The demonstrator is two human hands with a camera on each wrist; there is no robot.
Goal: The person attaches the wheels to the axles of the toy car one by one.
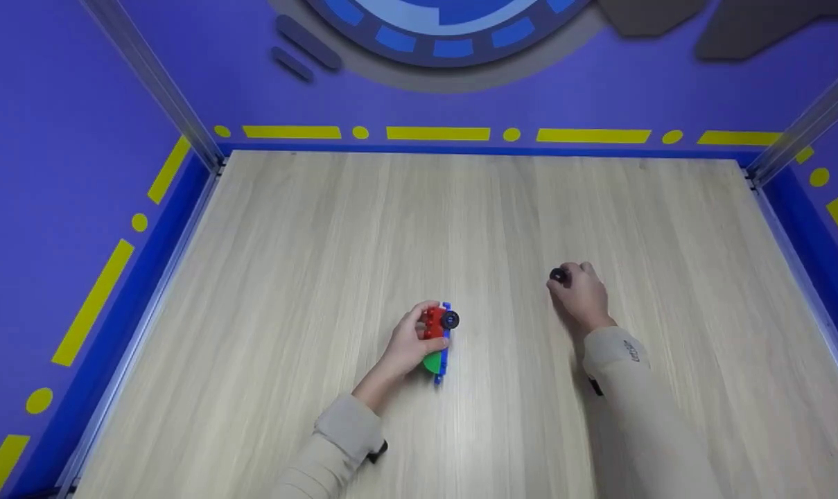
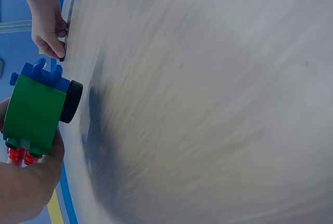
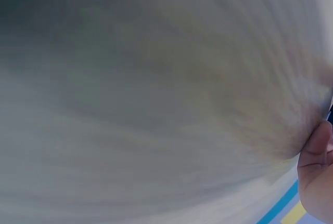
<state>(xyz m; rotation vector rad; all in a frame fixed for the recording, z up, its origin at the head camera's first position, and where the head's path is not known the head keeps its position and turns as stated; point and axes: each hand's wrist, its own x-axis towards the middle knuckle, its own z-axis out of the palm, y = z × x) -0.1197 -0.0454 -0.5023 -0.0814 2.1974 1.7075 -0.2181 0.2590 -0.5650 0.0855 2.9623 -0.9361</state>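
In the head view my left hand [image 1: 406,348] grips a toy car of building bricks [image 1: 434,331] near the middle of the table. The car has red bricks, a green rounded brick [image 2: 34,112] and a blue base, and a black wheel [image 1: 450,319] sits on its side. It is tipped over, so that wheel faces up toward the head camera. Farther right, my right hand [image 1: 585,296] pinches a loose black wheel [image 1: 559,275] between thumb and fingers, close over the tabletop. Most of that hand lies outside the right wrist view, where the thumb [image 3: 316,146] shows at the edge.
Both hands work over a pale wood-grain table [image 1: 308,249]. Blue panels with yellow dashes, such as the back wall [image 1: 446,104], enclose it at the back and sides. Metal posts [image 1: 162,83] stand at the back corners.
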